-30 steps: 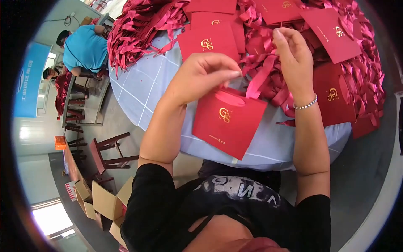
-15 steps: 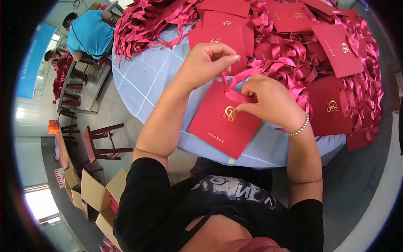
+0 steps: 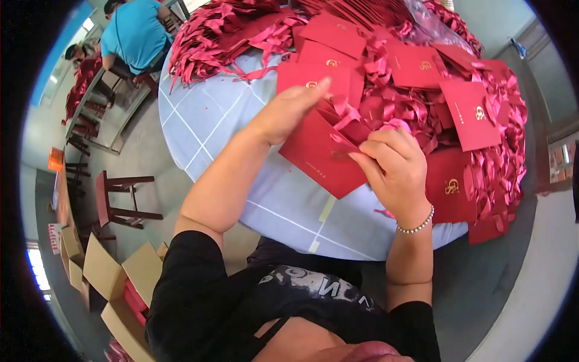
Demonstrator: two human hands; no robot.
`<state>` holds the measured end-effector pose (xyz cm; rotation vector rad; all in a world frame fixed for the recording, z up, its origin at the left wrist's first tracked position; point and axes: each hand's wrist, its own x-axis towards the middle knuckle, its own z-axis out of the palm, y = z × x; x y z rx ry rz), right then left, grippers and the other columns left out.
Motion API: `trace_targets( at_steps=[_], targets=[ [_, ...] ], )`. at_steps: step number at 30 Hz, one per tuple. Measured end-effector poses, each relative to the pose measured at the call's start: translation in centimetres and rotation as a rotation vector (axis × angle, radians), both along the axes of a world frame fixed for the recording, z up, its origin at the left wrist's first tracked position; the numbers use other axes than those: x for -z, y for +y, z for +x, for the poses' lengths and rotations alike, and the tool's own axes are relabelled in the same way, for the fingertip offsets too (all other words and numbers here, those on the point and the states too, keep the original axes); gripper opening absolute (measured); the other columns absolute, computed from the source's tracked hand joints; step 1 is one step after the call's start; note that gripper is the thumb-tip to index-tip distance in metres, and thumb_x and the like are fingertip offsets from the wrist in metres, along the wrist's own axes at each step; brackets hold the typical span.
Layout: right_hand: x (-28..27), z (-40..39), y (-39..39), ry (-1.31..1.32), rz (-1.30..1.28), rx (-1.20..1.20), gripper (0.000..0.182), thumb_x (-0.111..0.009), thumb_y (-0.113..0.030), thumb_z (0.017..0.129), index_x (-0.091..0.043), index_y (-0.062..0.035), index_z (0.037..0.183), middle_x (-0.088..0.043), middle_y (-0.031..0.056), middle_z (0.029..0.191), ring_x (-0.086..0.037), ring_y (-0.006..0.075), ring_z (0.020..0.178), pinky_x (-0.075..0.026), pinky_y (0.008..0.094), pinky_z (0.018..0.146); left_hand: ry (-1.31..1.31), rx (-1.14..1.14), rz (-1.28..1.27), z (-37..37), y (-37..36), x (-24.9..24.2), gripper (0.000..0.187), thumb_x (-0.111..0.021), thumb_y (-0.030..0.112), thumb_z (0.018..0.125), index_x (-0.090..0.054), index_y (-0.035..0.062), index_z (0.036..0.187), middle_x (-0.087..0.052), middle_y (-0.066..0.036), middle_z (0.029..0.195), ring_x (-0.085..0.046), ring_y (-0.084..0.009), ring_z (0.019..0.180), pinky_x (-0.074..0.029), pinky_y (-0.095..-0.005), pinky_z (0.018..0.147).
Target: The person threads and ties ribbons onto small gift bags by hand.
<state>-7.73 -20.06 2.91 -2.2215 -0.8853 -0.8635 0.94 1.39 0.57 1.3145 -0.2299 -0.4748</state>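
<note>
The right hand [image 3: 395,166], a beaded bracelet [image 3: 417,227] at its wrist, pinches thumb and fingertips together on the satiny ribbon [image 3: 344,143] of a red paper bag [image 3: 319,160]. The bag, flat-faced and square-cornered, slants between the 2 hands over the table's near side. The left hand [image 3: 295,108] is at the bag's upper left corner, thumb extended; whether it grips, I cannot tell. Around lies pale blue tablecloth [image 3: 211,114] ruled with white lines. Off to the left, an open cardboard box [image 3: 101,265] holds red contents [image 3: 135,300]. Beyond the hands, gold-stamped bags [image 3: 416,66] heap among crinkled ribbons [image 3: 416,114], with clear, wrinkled plastic [image 3: 437,27] farther back.
</note>
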Motion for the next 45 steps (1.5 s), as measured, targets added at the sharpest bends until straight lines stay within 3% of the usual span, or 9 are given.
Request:
trace_targets(
  at_steps=[10, 13, 15, 20, 27, 31, 37, 41, 45],
  targets=[
    [0.6, 0.4, -1.3, 0.109, 0.083, 0.103, 0.017, -0.08, -0.008, 0.075, -0.068, -0.0032, 0.087, -0.065, 0.0108, 0.079, -0.061, 0.0288, 0.071, -0.049, 0.0379, 0.064, -0.018, 0.117, -0.258, 0.9, 0.7, 1.0, 0.025, -0.061, 0.021, 0.101, -0.07, -0.001, 0.111, -0.072, -0.004, 0.105, -0.067, -0.0105, 0.094, -0.054, -0.0262, 0.085],
    [-0.5, 0.0, -2.4, 0.226, 0.284, 0.275, 0.016, -0.08, -0.009, 0.079, -0.068, -0.0013, 0.085, -0.062, 0.0103, 0.072, -0.059, 0.0228, 0.064, -0.047, 0.0335, 0.059, -0.144, -0.088, -0.188, 1.2, 0.1, 1.2, 0.026, -0.062, 0.02, 0.1, -0.07, -0.0008, 0.113, -0.072, -0.005, 0.108, -0.067, -0.0115, 0.097, -0.052, -0.0264, 0.089],
    [-0.5, 0.4, -3.9, 0.381, 0.624, 0.351, 0.013, -0.078, -0.008, 0.086, -0.068, 0.0011, 0.086, -0.062, -0.0008, 0.068, -0.051, 0.0042, 0.061, -0.041, 0.0231, 0.054, -0.24, -0.125, -0.06, 1.2, 0.1, 0.9, 0.024, -0.062, 0.019, 0.1, -0.069, 0.0007, 0.115, -0.072, -0.006, 0.112, -0.066, -0.0119, 0.1, -0.05, -0.0273, 0.091],
    [-0.7, 2.1, -8.6, 0.139, 1.155, 0.381, 0.007, -0.072, -0.005, 0.092, -0.066, -0.0008, 0.092, -0.068, 0.0, 0.08, -0.056, 0.0021, 0.068, -0.041, 0.0159, 0.06, -0.282, -0.139, 0.014, 1.8, 0.1, 1.6, 0.026, -0.061, 0.017, 0.1, -0.068, 0.0007, 0.119, -0.071, -0.007, 0.116, -0.066, -0.0119, 0.1, -0.05, -0.0259, 0.09],
    [-1.0, 2.1, -9.3, 0.031, 1.029, 0.403, 0.006, -0.071, -0.004, 0.093, -0.067, 0.0009, 0.092, -0.067, -0.0001, 0.08, -0.057, 0.0031, 0.07, -0.043, 0.0173, 0.063, -0.641, -0.291, 0.311, 2.9, -0.4, 4.3, 0.022, -0.069, 0.014, 0.094, -0.07, -0.0003, 0.111, -0.071, -0.006, 0.11, -0.066, -0.0113, 0.093, -0.051, -0.0249, 0.086],
    [-2.5, 2.6, -8.7, 0.027, 1.024, 0.375, 0.006, -0.071, -0.004, 0.092, -0.067, 0.0013, 0.091, -0.067, 0.0001, 0.081, -0.057, 0.0038, 0.071, -0.044, 0.0182, 0.064, -1.17, -0.415, 0.831, 3.7, 0.1, 4.5, 0.047, -0.078, 0.031, 0.083, -0.068, 0.0042, 0.12, -0.059, -0.015, 0.133, -0.054, -0.0304, 0.124, -0.042, -0.0445, 0.106],
    [-7.1, 5.1, -16.6, -0.129, 0.87, 0.475, 0.011, -0.068, -0.008, 0.095, -0.069, 0.0023, 0.097, -0.068, 0.0013, 0.084, -0.058, 0.0053, 0.073, -0.045, 0.02, 0.065, -1.054, -0.413, 1.073, 3.3, 0.3, 4.6, 0.088, -0.081, 0.051, 0.071, -0.05, 0.0117, 0.143, -0.035, -0.017, 0.155, -0.024, -0.0349, 0.147, -0.023, -0.0676, 0.111],
    [-8.3, 7.5, -24.0, -0.161, 0.582, 0.845, 0.042, -0.071, -0.014, 0.092, -0.059, 0.0086, 0.125, -0.068, 0.013, 0.111, -0.065, 0.0176, 0.094, -0.053, 0.0296, 0.08, -1.065, -0.382, 1.023, 4.0, 0.9, 5.4, 0.095, -0.081, 0.052, 0.071, -0.043, 0.0106, 0.148, -0.032, -0.018, 0.157, -0.022, -0.0384, 0.147, -0.024, -0.0651, 0.113],
    [-6.1, 7.9, -21.6, -0.142, 0.495, 0.833, 0.048, -0.071, -0.013, 0.09, -0.056, 0.0037, 0.133, -0.062, 0.0155, 0.126, -0.063, 0.0222, 0.108, -0.051, 0.0316, 0.092, -1.093, -0.382, 1.024, 3.9, 0.9, 5.0, 0.093, -0.084, 0.048, 0.068, -0.047, 0.0084, 0.144, -0.036, -0.018, 0.154, -0.025, -0.0393, 0.145, -0.029, -0.0599, 0.113]
  ],
)
